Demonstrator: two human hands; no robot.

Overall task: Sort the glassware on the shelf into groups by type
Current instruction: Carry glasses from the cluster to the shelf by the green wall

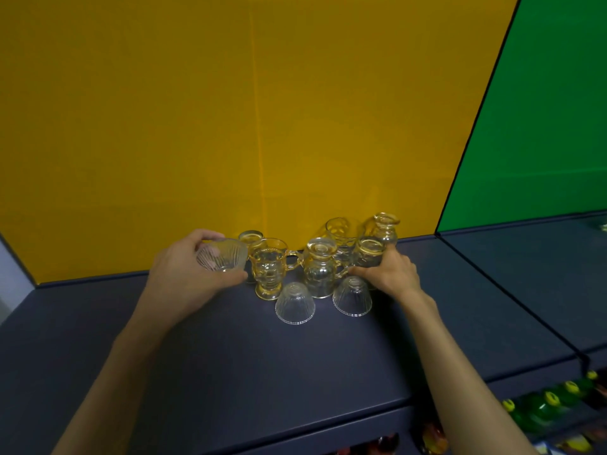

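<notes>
Several clear glasses stand clustered at the back of the dark shelf (230, 356). My left hand (184, 274) holds a small ribbed glass cup (223, 256), tilted, just above the shelf at the cluster's left. Beside it stands an upright footed mug (269, 267) with a handle. An upside-down footed mug (320, 267) stands in the middle. Two ribbed cups sit upside down in front, the left ribbed cup (295, 303) and the right ribbed cup (352, 296). My right hand (391, 272) grips a glass (369, 254) on the right of the cluster. More mugs stand behind.
A yellow wall panel (230, 126) rises right behind the glasses and a green panel (542, 126) stands to the right. A second shelf section (542, 274) adjoins on the right. Green bottles with yellow caps (542, 405) sit on a lower level at bottom right.
</notes>
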